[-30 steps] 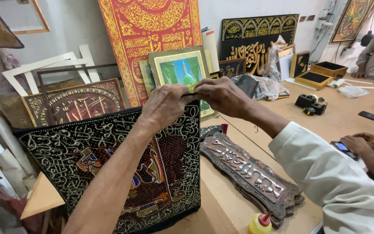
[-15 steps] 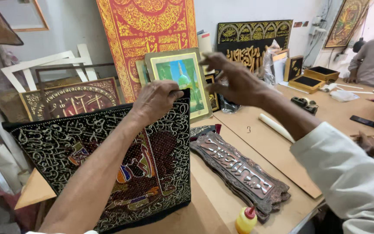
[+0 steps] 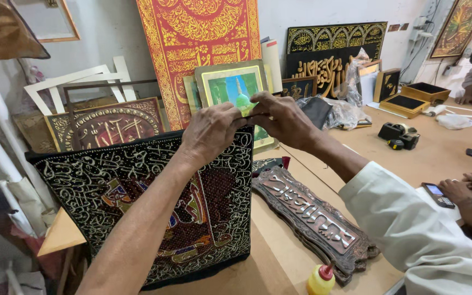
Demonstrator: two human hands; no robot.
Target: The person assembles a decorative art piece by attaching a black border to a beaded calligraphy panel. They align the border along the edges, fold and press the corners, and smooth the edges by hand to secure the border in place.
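Right hand [image 3: 282, 117] back down at left hand [image 3: 210, 131]; both pinch top edge of upright embroidered panel [image 3: 154, 213] on table [image 3: 279, 257]. Carved plaque [image 3: 310, 216] beside.

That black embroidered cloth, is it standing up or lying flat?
Standing up. The black embroidered cloth rises on edge from the table, with both hands, left and right, at its top edge.

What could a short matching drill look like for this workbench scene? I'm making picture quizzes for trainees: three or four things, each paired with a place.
Things:
1. black embroidered panel
2. carved wooden plaque
3. yellow glue bottle
4. red and gold hanging

Places:
A. against the back wall
B. lying flat on the table
C. upright, top edge under both hands
D. near edge, bottom of view

Pairs: 1-C, 2-B, 3-D, 4-A
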